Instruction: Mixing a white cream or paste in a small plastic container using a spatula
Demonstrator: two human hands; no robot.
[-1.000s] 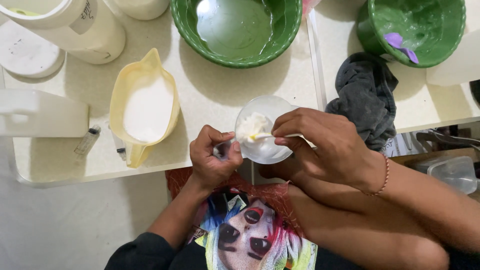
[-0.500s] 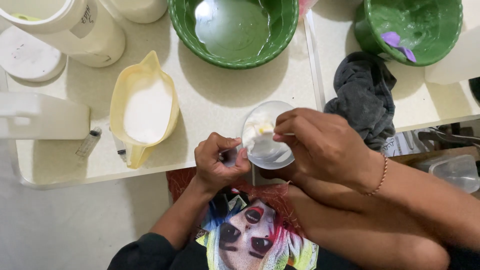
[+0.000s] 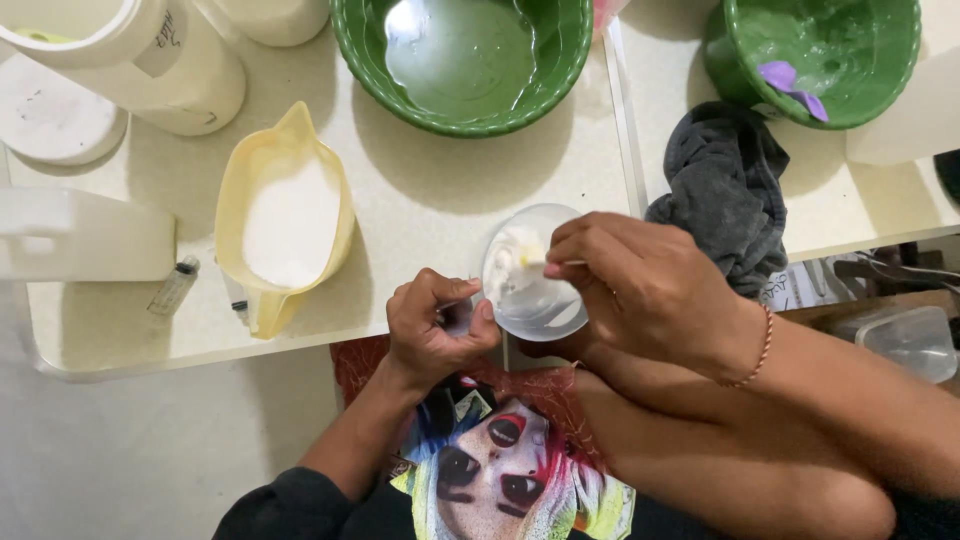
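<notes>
A small clear cup (image 3: 528, 275) of white cream is being stirred or scraped at the middle of the frame, at the near edge of the pale surface (image 3: 440, 215). The cup is steadied from its lower left by the left hand (image 3: 432, 330), fingers curled and thumb pressed to the wall. A thin stick (image 3: 560, 263) is pinched by the right hand (image 3: 640, 290), which covers the cup's right side, with the tip in the cream. For the step to go well, the cup is best held firm and level and the stick kept low along the wall. A yellow jug (image 3: 285, 220) of white liquid stands to the left, a green bowl (image 3: 460, 60) above, a grey cloth (image 3: 725, 190) to the right.
</notes>
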